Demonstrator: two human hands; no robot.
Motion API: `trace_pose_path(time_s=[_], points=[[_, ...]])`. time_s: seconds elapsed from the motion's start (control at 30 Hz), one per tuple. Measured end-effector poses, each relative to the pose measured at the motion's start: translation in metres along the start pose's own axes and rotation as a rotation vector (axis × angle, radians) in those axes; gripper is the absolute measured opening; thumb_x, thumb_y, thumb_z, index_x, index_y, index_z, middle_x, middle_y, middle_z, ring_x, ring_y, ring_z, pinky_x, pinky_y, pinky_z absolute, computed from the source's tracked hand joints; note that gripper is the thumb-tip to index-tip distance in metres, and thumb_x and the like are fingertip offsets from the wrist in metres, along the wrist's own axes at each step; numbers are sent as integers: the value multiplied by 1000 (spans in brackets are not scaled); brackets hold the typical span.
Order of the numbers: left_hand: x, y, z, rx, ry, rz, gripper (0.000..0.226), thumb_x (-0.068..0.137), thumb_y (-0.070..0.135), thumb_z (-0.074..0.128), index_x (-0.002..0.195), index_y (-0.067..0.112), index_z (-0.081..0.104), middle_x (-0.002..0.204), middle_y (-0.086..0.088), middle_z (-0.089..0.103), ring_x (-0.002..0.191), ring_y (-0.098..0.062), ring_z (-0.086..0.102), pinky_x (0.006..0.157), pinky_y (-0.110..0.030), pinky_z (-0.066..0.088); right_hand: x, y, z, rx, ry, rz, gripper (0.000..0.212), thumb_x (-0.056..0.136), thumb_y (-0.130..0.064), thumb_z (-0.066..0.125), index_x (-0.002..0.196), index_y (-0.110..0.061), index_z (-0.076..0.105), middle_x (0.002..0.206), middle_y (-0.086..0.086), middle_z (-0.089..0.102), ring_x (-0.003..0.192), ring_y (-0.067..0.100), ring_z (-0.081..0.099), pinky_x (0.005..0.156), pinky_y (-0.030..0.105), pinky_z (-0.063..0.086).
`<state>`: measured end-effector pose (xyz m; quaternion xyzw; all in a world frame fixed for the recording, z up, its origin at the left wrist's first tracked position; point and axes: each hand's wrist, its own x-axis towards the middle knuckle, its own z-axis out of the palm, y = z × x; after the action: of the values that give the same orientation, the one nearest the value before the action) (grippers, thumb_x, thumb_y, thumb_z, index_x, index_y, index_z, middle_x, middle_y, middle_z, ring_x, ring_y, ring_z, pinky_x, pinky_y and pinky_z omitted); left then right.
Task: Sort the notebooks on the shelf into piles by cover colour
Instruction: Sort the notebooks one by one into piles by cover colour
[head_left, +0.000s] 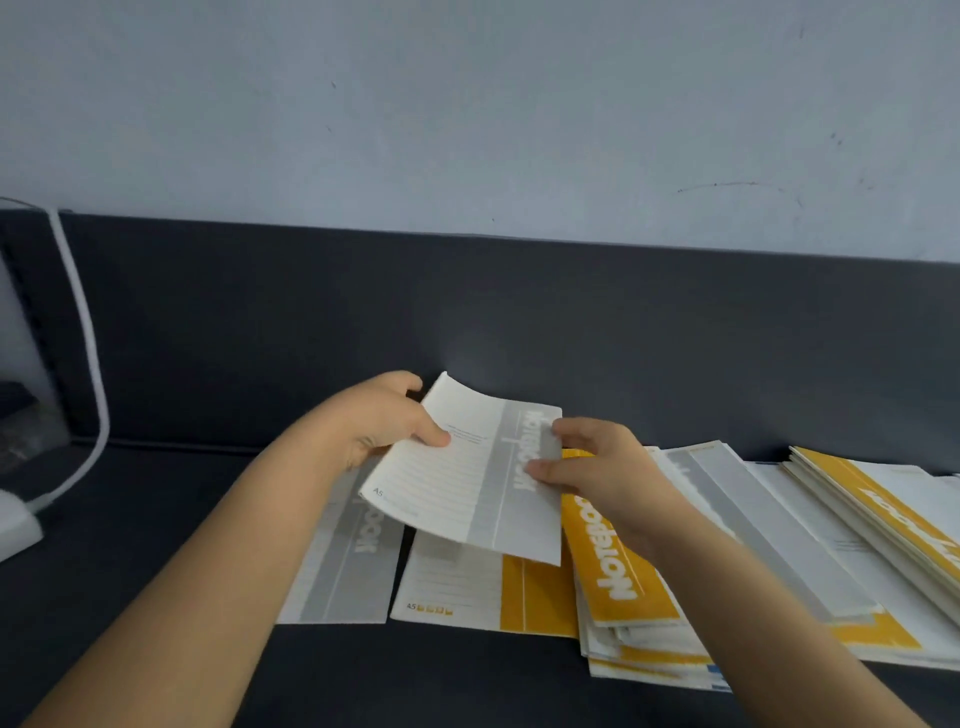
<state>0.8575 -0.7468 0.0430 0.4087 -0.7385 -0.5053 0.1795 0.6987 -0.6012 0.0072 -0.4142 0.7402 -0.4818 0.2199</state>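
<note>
Two bare hands hold one grey-and-white notebook (467, 483) between them, lifted and tilted above a dark shelf surface (156, 545). The left hand (382, 423) grips the notebook's left edge, with the thumb pressed on top of the cover and the other fingers behind it. The cover's far left corner curls upward. The right hand (602, 467) pinches the right edge, fingertips resting on the grey band printed with the word NOTEBOOK.

Directly below the left hand and forearm, a second grey notebook (343, 566) lies flat on the shelf. Below the held notebook, between the two hands, lies a yellow-and-white notebook (467, 592), partly covered by it. Under the right wrist sits an uneven stack of yellow notebooks (618, 566), with a blue edge showing near its bottom. Further right of the right hand, more notebooks overlap loosely. Among them a grey cover (769, 519) lies nearer the hand and yellow covers (883, 509) lie at the far right.

Well to the left of the left hand, a white cable (85, 332) runs down to a white object (15, 525) at the picture's edge. Behind the hands stands a dark back panel (519, 312), and above it a pale wall (467, 104).
</note>
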Motion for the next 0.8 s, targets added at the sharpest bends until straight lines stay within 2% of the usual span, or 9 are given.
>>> trace_pose_path(time_s=[0.07,0.13,0.27,0.37,0.4,0.47,0.53,0.7,0.8], points=[[-4,-7,-14,85,11,-3,65,74,3,79,131,16,53,112,-5,69,96,-21,68,83,-36,55,-4,-13,16,-60,-20,-6,39,84,-20,72,120,-15,57,95,-11,53,78,6,52,55,11,45],[-10,-20,-27,178,26,-17,55,69,11,84,118,15,58,108,-3,69,93,-20,68,85,-39,56,-6,-26,38,-152,-59,-13,43,82,-24,74,119,-8,59,96,-6,57,87,12,57,71,18,51],[-15,-52,-49,471,100,-69,87,70,38,83,140,16,37,138,-5,40,119,-24,50,97,-36,47,-3,-45,92,-368,-164,-70,31,85,-26,67,109,-8,62,100,2,61,94,18,60,79,27,50],[-19,-75,-53,862,71,-50,77,81,59,64,139,16,37,145,-9,24,132,-27,30,102,-34,36,-3,-41,129,-617,-292,-166,37,92,-32,54,120,-7,55,119,8,59,110,22,56,83,25,44],[-19,-86,-52,982,25,-54,79,87,64,52,145,15,31,154,-11,15,141,-29,18,109,-37,28,-4,-36,138,-724,-345,-192,45,95,-37,48,129,-7,49,131,10,53,121,25,50,95,30,42],[-20,-105,-49,1095,-87,-82,82,96,65,24,155,12,6,163,-7,-9,149,-26,-8,119,-43,9,-7,-26,150,-955,-413,-222,59,100,-43,31,148,-8,26,153,13,28,141,26,27,116,40,21],[-21,-116,-50,1091,-130,-105,79,97,64,10,155,14,-9,162,-2,-18,149,-20,-16,121,-43,0,-7,-24,149,-1045,-425,-225,62,101,-45,22,152,-11,15,159,11,15,146,24,14,119,43,7],[-27,-96,-43,1237,-34,25,72,100,57,10,156,13,-2,164,-9,-4,150,-23,-7,121,-43,3,-10,-30,108,-1107,-279,-214,59,100,-50,24,150,-18,24,158,6,19,146,24,13,118,46,13],[-36,-65,-17,1069,23,240,64,100,55,24,150,15,25,156,-5,31,142,-25,29,113,-40,29,-10,-18,57,-1126,-145,-126,57,99,-49,31,146,-17,32,154,6,30,143,25,23,116,42,24]])
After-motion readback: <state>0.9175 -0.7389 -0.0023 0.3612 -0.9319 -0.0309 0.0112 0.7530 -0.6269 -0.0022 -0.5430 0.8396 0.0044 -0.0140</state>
